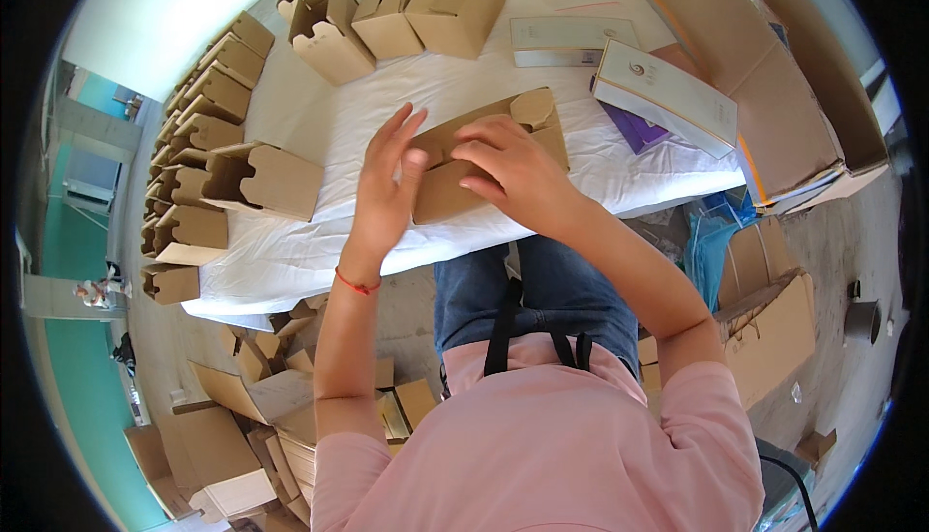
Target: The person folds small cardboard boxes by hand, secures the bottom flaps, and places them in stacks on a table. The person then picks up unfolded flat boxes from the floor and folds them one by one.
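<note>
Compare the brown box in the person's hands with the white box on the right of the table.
The brown cardboard box is plain, with an open flap; the white box is glossy, printed and closed. The left hand and right hand grip the brown box; nothing touches the white box, which rests tilted on a purple item. Both are oblong cartons.

You're in a packing workshop. Rows of folded brown cardboard boxes (pixel 208 96) crowd your white-covered bench (pixel 310 116). Flat brown cardboard blanks (pixel 261 396) litter the concrete floor (pixel 832 232).

White-covered table (pixel 290 116), grey floor (pixel 852 242)
</note>
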### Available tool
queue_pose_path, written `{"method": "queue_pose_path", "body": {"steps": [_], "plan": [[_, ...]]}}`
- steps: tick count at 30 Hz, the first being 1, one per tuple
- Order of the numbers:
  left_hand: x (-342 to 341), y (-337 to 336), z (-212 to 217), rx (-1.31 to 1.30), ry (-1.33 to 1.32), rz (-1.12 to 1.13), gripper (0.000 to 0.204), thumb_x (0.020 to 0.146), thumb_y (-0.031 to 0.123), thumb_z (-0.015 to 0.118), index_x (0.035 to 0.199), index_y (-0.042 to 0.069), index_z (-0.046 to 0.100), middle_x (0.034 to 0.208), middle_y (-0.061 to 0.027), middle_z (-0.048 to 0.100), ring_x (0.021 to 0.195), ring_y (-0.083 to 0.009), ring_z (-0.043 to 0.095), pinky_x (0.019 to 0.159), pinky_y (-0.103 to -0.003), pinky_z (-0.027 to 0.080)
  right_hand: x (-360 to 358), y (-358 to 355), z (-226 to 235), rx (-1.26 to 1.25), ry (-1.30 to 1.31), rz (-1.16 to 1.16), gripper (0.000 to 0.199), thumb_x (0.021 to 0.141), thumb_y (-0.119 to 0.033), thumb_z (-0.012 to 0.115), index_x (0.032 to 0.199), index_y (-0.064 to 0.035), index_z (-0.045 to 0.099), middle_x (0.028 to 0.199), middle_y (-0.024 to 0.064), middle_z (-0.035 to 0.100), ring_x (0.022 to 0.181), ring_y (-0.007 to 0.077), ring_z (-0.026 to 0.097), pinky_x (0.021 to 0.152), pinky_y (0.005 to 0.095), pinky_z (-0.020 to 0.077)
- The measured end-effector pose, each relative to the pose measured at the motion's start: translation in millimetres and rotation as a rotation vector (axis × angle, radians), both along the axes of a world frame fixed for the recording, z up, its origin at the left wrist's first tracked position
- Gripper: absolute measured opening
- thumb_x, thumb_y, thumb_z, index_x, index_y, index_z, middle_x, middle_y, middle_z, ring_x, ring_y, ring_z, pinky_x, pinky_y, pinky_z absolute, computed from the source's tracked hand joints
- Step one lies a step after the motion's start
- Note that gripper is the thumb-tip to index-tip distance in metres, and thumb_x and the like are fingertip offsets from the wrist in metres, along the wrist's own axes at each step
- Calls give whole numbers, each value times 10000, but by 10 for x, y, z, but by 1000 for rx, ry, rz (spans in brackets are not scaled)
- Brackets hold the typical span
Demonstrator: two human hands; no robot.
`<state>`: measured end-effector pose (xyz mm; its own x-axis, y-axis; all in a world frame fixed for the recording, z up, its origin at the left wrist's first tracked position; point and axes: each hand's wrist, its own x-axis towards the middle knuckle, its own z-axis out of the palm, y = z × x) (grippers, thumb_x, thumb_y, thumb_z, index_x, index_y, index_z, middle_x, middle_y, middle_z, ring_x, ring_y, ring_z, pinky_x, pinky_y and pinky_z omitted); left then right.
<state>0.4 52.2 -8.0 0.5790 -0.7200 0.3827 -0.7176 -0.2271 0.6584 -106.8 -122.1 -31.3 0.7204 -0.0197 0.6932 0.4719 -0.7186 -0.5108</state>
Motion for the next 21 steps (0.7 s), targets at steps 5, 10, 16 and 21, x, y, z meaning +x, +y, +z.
{"method": "queue_pose_path", "body": {"steps": [5, 10, 16, 21], "plan": [[-105, -98, -161, 170, -242, 42, 483, 925, 204, 558, 1376, 62, 461, 1424, -203, 401, 1283, -397, 383, 1072, -449, 320, -69, -321, 149, 90, -93, -219, 262, 785, -86, 686, 1027, -22, 612, 1081, 150, 614, 1022, 325, 578, 872, 398, 472], [-142, -180, -127, 94, -183, 42, 440, 912, 169, 571, 1330, 49, 504, 1363, -195, 457, 1246, -376, 415, 1052, -432, 340, -122, -590, 91, 228, -27, -325, 265, 844, -102, 652, 1080, 12, 611, 1096, 167, 624, 1019, 328, 593, 872, 365, 474], [-64, -227, -285, -93, -55, 170, 302, 901, 86, 572, 1199, 54, 615, 1233, -167, 551, 1131, -315, 496, 982, -385, 396, -56, -490, -74, 389, 82, -177, 151, 863, -71, 629, 974, 29, 642, 1060, 148, 647, 885, 295, 641, 777, 326, 500], [33, -271, -282, -85, -106, 161, 259, 931, 105, 543, 1168, 63, 638, 1251, -166, 555, 1126, -301, 516, 965, -375, 410, 17, -541, -142, 432, 103, -146, 143, 869, -74, 624, 984, 9, 648, 1089, 137, 644, 938, 255, 641, 785, 318, 494]]}}
